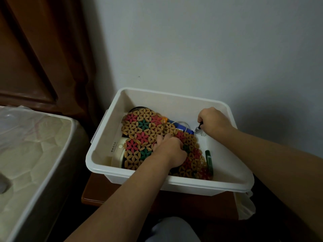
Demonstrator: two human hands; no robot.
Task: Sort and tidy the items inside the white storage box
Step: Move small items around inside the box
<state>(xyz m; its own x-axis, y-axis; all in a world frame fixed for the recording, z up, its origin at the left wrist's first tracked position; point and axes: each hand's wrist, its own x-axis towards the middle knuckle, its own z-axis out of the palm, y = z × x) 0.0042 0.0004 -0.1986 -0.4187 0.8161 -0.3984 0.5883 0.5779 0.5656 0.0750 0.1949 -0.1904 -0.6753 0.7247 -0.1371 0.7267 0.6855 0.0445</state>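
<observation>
A white storage box [174,100] stands on a brown bedside table against the wall. Inside it lies a flower-patterned mat [139,128] of tan, red and green pieces. My left hand [170,151] grips this mat near its middle, fingers curled into it. My right hand [213,120] is at the box's far right and holds a small clear bottle [199,131] by its dark cap. A blue tube [181,128] with a white cord lies between the hands. A white round container [118,154] sits under the mat at the left. A dark green item [208,159] stands along the right side.
A mattress [29,154] wrapped in plastic lies at the left, close to the table. Dark wooden furniture [35,49] rises behind it. The brown table [92,191] shows under the box's front edge. A pale bag [244,206] hangs at the table's right.
</observation>
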